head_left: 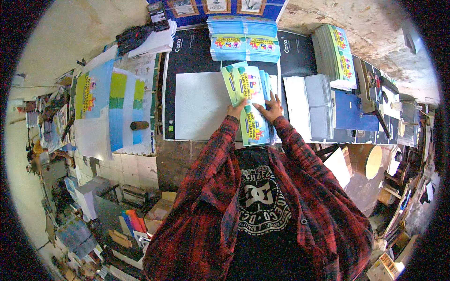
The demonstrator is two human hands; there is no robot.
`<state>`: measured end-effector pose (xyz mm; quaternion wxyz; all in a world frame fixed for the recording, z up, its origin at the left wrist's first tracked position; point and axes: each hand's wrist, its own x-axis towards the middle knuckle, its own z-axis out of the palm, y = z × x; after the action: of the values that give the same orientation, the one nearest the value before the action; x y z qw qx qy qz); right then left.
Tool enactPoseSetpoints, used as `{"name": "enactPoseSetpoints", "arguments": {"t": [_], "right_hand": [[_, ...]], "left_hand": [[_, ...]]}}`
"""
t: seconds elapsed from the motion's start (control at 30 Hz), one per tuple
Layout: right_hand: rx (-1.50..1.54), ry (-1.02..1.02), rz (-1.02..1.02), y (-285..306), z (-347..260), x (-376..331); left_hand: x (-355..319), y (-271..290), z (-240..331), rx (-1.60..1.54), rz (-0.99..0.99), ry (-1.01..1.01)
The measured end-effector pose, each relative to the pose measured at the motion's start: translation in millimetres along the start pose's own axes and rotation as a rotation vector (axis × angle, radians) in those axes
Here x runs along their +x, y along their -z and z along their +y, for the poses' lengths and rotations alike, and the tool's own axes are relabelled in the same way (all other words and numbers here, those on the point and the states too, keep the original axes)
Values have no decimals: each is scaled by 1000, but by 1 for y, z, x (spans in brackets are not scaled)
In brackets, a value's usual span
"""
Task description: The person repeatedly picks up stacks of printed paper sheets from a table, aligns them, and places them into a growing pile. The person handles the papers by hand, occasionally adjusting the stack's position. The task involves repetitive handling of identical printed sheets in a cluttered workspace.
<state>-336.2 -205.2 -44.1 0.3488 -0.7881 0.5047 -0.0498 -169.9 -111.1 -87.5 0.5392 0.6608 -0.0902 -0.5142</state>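
A loose, fanned pile of printed covers (253, 122), yellow, green and light blue, lies on the worktable in front of me. Its upper sheets spread out at slightly different angles. At the pile's left edge, my left hand (236, 109) is closed on the covers, some of its fingers hidden. My right hand (272, 110) rests at the right edge with fingers spread and the thumb on the top sheet. Beside my left hand is a large blank white sheet (199, 107). Behind the pile stand neat stacks of matching covers (244, 47).
Another tall stack (335, 56) of covers stands at the far right. White sheets (297, 107) and clear plastic sleeves (320, 105) lie right of my hands, beside a dark blue sheet (349, 110). Large uncut prints (96, 93) and a small dark cylinder (139, 125) lie left.
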Motion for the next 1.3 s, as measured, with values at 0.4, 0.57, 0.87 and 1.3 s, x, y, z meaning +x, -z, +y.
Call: {"name": "enactPoseSetpoints", "arguments": {"t": [0.4, 0.57, 0.87, 1.3], "right_hand": [[-70, -58, -73, 1, -24, -3], [117, -61, 66, 4, -5, 1], [-27, -50, 157, -2, -5, -4], [118, -109, -49, -17, 36, 15]], "left_hand": [[15, 27, -33, -270, -184, -19], [-11, -4, 11, -465, -257, 251], [5, 72, -13, -547, -110, 98], [9, 0, 0, -16, 79, -150]]}}
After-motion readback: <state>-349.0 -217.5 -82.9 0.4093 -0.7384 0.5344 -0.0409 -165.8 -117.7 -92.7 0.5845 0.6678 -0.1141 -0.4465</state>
